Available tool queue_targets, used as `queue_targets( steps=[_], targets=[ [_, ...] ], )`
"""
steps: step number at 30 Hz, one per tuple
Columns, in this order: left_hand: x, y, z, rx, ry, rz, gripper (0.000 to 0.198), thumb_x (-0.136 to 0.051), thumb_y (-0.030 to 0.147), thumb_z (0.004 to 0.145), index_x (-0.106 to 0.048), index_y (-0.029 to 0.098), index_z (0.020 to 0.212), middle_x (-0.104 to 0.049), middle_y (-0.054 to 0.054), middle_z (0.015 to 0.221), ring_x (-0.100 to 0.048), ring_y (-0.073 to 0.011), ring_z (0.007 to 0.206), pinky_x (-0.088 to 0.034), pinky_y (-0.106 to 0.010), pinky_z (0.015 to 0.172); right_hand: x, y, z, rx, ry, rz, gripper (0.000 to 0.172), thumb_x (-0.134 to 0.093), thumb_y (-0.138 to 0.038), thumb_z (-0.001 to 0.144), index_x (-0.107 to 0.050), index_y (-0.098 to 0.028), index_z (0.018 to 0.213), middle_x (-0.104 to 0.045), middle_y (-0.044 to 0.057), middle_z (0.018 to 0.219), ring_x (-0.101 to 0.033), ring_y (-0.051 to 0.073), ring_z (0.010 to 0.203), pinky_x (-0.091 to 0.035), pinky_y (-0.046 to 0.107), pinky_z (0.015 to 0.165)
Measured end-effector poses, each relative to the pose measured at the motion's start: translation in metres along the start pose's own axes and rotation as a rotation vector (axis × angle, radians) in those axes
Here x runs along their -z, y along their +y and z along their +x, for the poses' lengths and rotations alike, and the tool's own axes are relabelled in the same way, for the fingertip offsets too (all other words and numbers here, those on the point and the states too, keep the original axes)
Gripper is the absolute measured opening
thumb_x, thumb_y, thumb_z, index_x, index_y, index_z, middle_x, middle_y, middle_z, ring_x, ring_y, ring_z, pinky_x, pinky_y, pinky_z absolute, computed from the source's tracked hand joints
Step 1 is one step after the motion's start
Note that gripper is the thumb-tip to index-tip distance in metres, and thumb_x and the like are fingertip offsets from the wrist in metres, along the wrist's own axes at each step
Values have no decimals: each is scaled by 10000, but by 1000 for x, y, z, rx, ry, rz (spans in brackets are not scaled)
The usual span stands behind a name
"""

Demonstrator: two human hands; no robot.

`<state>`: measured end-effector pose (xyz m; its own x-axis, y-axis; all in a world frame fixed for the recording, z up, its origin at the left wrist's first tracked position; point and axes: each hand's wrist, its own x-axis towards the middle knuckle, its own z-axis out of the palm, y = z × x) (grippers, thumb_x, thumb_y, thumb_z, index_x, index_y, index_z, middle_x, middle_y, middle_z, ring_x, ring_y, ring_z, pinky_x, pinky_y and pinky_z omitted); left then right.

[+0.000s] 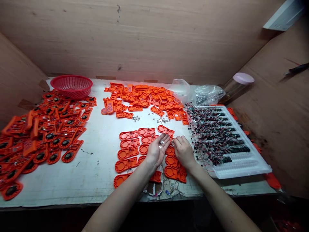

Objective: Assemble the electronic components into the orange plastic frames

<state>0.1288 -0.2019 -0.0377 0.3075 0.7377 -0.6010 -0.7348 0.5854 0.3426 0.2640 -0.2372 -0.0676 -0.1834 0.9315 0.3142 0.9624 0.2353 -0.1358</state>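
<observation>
Orange plastic shells (135,148) lie in neat rows near the front edge of the white table (101,174), right under the person's hands. They look light, stiff and thin, easy to slide about; I'd take one by its long flat edges rather than by the round end.

The left hand (156,150) is cupped palm-up over the rows, holding a few tiny silvery metal bits (161,142), small and slippery enough to scatter if the palm tips. The right hand (182,150) sits just beside it, fingers curled down, seemingly pinching one such bit above a shell, though it's too small to be sure.

Toward the right edge stands a white tray (243,167) of wired black parts. A loose orange heap (147,98) lies toward the back edge, finished-looking pieces (48,129) crowd the left edge, and a red basket (71,85) sits at the back left corner.
</observation>
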Motion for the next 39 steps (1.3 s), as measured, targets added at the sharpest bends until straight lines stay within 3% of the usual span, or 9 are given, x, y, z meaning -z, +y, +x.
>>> queue_targets(
  steps=[6,11,15,18,21,27,32,39],
  targets=[
    [2,0,4,18,4,-22,262,-385,99,901,-571,32,1074,-587,-232,1213,-619,-221,1088,-524,-286,910,9,1,-9,167,-77,11,188,-456,-109,894,-613,-138,993,-594,96,918,-454,244,872,-392,361,737],
    [2,5,1,33,-20,-8,287,-386,102,896,-564,34,1109,-582,-229,1222,-619,-229,1091,-523,-295,909,28,-6,-10,120,-133,-67,208,-510,-74,840,-634,-151,989,-585,117,953,-458,267,898,-389,386,749],
    [5,15,-16,89,-159,-17,343,-384,169,915,-539,1,1171,-567,-244,1241,-599,-256,1118,-499,-343,947,55,-2,-3,59,23,259,238,-493,-161,897,-595,-196,1109,-542,82,916,-469,238,876,-415,375,763],
    [6,22,-32,204,-286,4,395,-347,256,953,-542,17,1199,-574,-216,1249,-599,-226,1110,-485,-314,944,69,-5,3,138,84,484,153,-541,-205,895,-623,-222,1023,-534,58,907,-473,221,890,-421,364,776],
    [6,24,-43,247,-340,13,402,-334,292,969,-578,48,1175,-599,-177,1234,-607,-183,1069,-471,-269,927,71,-15,7,159,83,524,82,-594,-214,868,-641,-215,936,-552,58,892,-471,223,880,-411,369,761],
    [7,21,-50,218,-308,30,311,-413,218,944,-638,66,1095,-638,-153,1159,-612,-164,1012,-462,-244,892,57,-28,2,157,132,503,86,-556,-191,867,-637,-216,882,-594,59,897,-480,229,876,-382,388,771],
    [11,15,-49,164,-251,79,235,-533,182,887,-678,62,1028,-659,-149,1096,-614,-165,973,-468,-215,826,48,-33,-1,26,38,608,80,-561,-139,791,-599,-209,802,-553,35,823,-483,217,838,-399,344,728],
    [16,5,-55,64,-217,216,173,-671,204,797,-706,107,936,-696,-94,955,-635,-147,872,-501,-265,848,62,-25,5,14,55,566,78,-539,-128,762,-538,-199,729,-518,30,780,-454,216,807,-366,361,742]
  ],
)
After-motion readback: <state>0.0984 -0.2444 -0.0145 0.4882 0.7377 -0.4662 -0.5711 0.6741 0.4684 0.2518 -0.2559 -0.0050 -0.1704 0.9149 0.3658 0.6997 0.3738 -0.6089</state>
